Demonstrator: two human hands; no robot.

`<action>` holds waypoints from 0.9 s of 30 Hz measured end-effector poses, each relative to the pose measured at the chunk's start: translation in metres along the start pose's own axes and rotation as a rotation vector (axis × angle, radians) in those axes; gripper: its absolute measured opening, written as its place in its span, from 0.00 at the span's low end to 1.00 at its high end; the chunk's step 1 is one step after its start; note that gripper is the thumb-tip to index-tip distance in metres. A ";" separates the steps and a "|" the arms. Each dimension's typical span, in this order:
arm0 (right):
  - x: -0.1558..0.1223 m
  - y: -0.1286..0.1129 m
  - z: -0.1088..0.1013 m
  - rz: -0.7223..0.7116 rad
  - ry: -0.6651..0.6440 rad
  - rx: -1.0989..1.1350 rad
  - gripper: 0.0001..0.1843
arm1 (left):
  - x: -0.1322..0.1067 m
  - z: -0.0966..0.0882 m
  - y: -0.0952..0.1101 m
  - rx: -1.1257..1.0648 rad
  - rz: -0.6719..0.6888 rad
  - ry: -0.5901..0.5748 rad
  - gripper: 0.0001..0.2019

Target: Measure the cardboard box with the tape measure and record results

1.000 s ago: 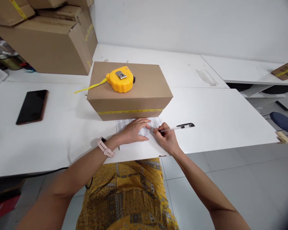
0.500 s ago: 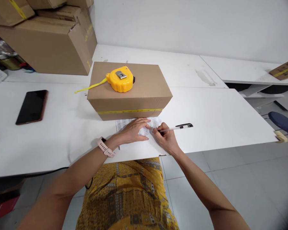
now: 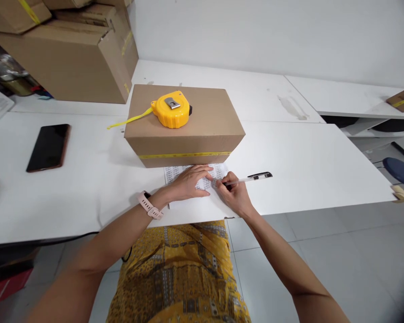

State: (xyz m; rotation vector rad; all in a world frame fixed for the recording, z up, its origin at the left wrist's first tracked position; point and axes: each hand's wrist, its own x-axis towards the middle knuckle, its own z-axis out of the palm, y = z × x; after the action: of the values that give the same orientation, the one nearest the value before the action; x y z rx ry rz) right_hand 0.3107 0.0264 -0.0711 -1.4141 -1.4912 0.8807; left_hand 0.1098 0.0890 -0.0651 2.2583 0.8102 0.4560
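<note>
Both hands on white printed paper sheet [image 3: 195, 179], table [image 3: 306, 166] edge.
Left hand [image 3: 190, 183] flat, fingers spread, pinning sheet; right hand [image 3: 234, 194] pinching clear black-capped pen [image 3: 247, 179], tip on paper.

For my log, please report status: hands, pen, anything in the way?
Left hand flat on printed sheet. Right hand holds pen, tip on sheet. Cardboard box just behind, tape measure on top.

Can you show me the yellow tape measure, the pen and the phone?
tape measure [image 3: 172, 112], head view, on its yellow case.
pen [image 3: 242, 180], head view, on its clear barrel.
phone [image 3: 49, 147], head view, on its dark screen.
</note>
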 end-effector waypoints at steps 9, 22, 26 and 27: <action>0.001 0.001 -0.002 0.030 0.041 -0.007 0.15 | 0.000 -0.001 0.001 -0.003 -0.009 -0.009 0.18; 0.002 -0.002 -0.001 0.035 0.020 -0.032 0.15 | -0.001 0.000 0.000 0.015 -0.006 -0.012 0.19; 0.002 -0.001 -0.001 0.050 0.023 -0.036 0.14 | -0.001 0.001 -0.001 0.007 -0.002 -0.008 0.19; 0.002 -0.001 -0.001 0.053 0.026 -0.038 0.14 | -0.001 0.001 -0.001 0.004 0.000 -0.008 0.19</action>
State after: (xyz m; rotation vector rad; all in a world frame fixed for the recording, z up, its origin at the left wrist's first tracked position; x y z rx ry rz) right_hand 0.3114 0.0282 -0.0694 -1.4930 -1.4642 0.8674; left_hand 0.1091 0.0889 -0.0667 2.2619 0.8078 0.4455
